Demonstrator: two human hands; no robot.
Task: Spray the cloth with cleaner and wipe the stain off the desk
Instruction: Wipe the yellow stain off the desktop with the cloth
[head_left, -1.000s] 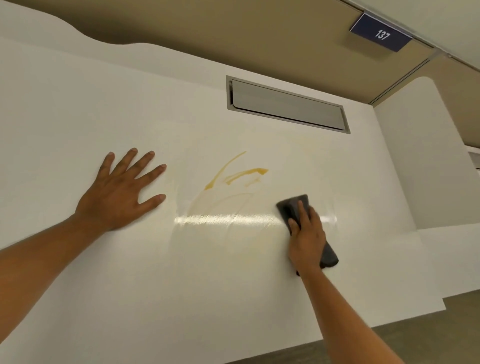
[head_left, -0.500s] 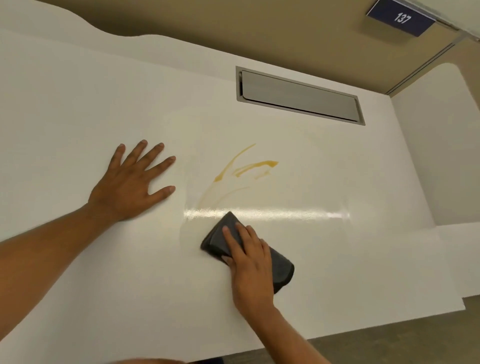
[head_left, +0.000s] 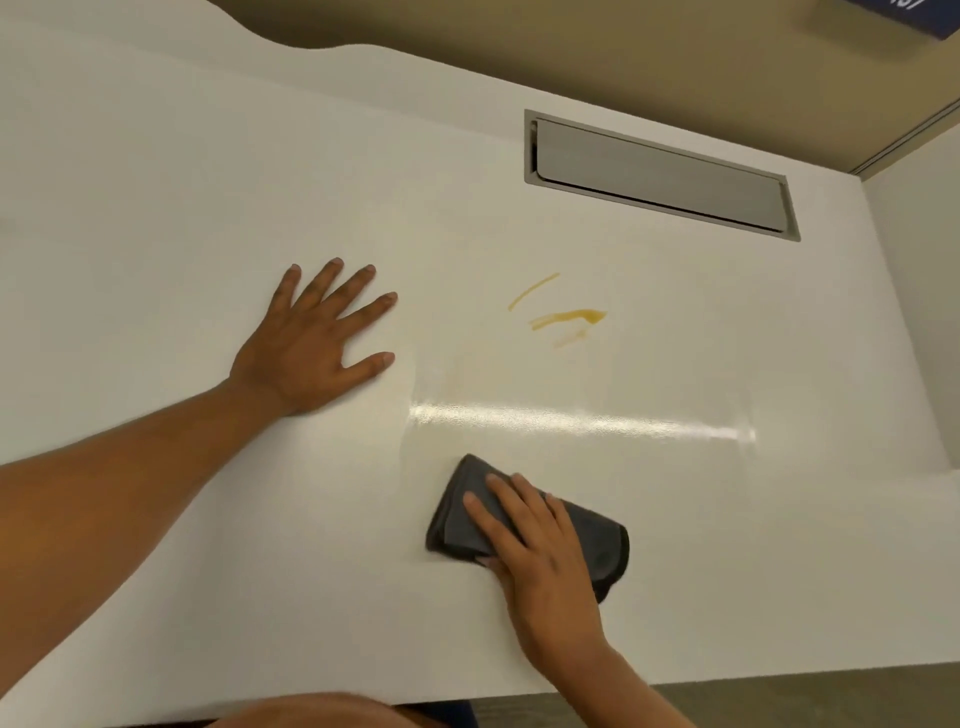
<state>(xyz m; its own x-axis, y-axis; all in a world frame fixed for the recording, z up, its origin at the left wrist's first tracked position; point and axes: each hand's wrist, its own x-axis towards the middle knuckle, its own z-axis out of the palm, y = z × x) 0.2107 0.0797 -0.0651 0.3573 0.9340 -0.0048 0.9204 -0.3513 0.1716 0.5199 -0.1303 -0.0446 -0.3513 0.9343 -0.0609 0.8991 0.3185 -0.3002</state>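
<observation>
Pressing flat on a folded dark grey cloth (head_left: 524, 530), right hand (head_left: 545, 566) with fingers (head_left: 483, 512) laid together along the top, not curled around it. Soft, matte fabric, folded into a thick rounded oblong, stitched hem visible along the left edge, lying near the front edge of the tabletop (head_left: 156, 208). Resting palm-down to the left, well apart from the cloth: left hand (head_left: 311, 343), fingers (head_left: 363, 306) spread wide, holding nothing. Remaining beyond the cloth and untouched by it: stain (head_left: 563, 314), amber-yellow, in three thin slanted streaks, the middle one thickest and ending in a small blob. Smooth, glossy white laminate throughout, faintly textured, carrying a long bright band of reflected light between stain and cloth; wavy contour along the far edge. Set flush near the far right corner: rectangular grey metal cable hatch (head_left: 660, 174), brushed finish, flap shut. Tan wall panel (head_left: 571, 47) behind; white divider panel (head_left: 919, 312) at right; grey floor (head_left: 831, 696) below the front edge.
</observation>
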